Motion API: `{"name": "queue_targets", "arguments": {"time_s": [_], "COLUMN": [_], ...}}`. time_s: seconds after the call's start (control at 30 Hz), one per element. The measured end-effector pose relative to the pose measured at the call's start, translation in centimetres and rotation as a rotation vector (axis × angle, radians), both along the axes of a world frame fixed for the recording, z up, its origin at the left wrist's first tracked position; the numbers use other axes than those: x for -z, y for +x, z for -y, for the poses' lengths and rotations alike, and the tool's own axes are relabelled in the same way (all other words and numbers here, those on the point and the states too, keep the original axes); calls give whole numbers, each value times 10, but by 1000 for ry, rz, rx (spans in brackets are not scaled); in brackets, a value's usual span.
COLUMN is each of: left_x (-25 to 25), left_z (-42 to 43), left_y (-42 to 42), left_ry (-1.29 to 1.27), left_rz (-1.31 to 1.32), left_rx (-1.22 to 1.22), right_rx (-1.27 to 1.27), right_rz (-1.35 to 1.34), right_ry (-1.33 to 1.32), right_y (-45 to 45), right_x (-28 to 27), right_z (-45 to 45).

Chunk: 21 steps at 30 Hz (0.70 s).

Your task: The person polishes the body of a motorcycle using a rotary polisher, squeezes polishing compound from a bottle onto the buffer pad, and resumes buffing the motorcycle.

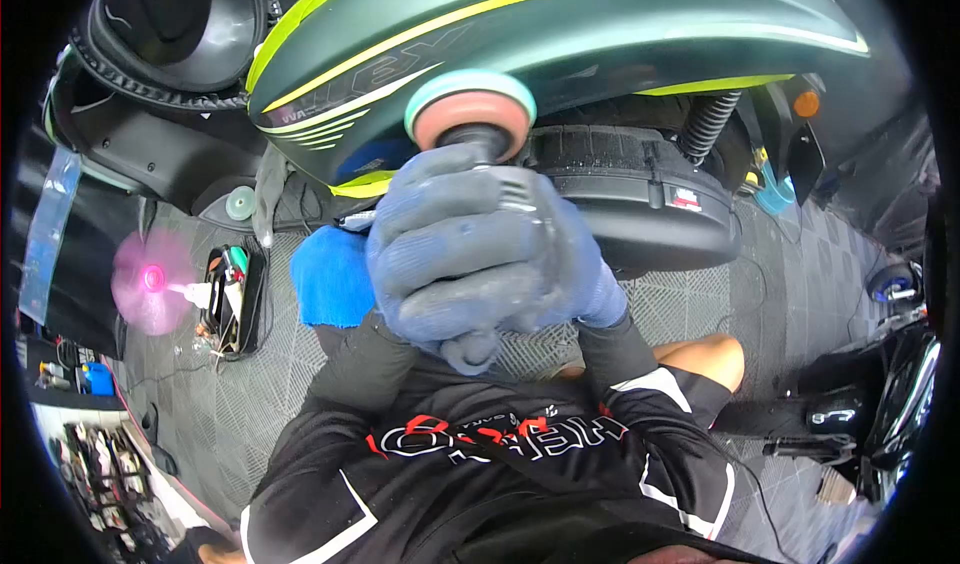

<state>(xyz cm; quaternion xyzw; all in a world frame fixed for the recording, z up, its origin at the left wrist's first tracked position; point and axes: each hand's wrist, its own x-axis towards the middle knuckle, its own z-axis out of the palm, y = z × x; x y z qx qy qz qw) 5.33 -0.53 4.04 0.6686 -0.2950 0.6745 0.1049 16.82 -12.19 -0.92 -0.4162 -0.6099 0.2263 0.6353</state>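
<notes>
Head view: left hand in blue-grey coated glove (440, 249) and right hand in matching glove (572, 244) both closed around a handheld tool with a black neck (475, 144); finger overlap unclear, tool body mostly hidden. Its round salmon-red pad with mint-green rim (472, 109) is up front, overlapping the lower edge of a glossy grey-green bodywork panel with yellow stripes (560, 39); contact can't be confirmed. Bright blue cloth (328, 276) just left of the left glove. Black rounded housing (630, 219) beyond right glove. Pink spinning fan (153, 277) further left, beside an oblong black tray of bottles (228, 309).
</notes>
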Motion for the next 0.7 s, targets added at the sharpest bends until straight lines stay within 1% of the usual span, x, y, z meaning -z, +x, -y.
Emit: {"name": "queue_targets", "arguments": {"time_s": [0.03,0.07,0.1,0.17,0.2,0.23,0.3,0.33,0.37,0.4,0.43,0.47,0.5,0.53,0.6,0.63,0.7], "left_x": [4,5,7,5,2,-3,0,15,32,55,67,77,84,91,102,103,103], "left_z": [-6,-10,-10,-8,-8,-6,-10,-15,-19,-8,10,27,32,28,21,17,10], "left_y": [-8,-15,-21,-31,-32,-31,-36,-41,-44,-46,-54,-65,-70,-68,-60,-58,-58], "left_ry": [38,48,44,21,19,19,25,-11,-44,-149,-137,-372,-601,-600,-721,-729,-826], "left_rz": [13,30,23,-48,-56,-69,-91,-52,-12,-54,-57,-348,-647,-658,-1022,-1015,-1374], "left_rx": [-57,-113,-98,-218,-202,-145,-74,-22,31,1,21,-81,-188,-172,183,191,335], "right_rx": [-64,-74,-60,-95,-112,-96,8,-52,-36,-333,-629,-391,-370,-281,-117,-42,-158], "right_rz": [39,92,85,-100,-193,-202,57,137,134,-116,-361,-571,-572,-602,-651,-667,-825], "right_ry": [-33,-16,-20,-64,-84,-84,142,132,140,165,191,122,137,121,66,39,21], "right_y": [-1,-4,-11,-27,-32,-33,-34,-23,-21,-17,-13,-28,-25,-22,-17,-17,-21], "right_x": [-2,-1,0,2,2,15,25,25,25,26,30,52,51,49,38,30,0], "right_z": [-3,-8,-9,-9,-8,-10,-18,-12,-15,-18,-21,-7,-2,9,34,40,33]}}
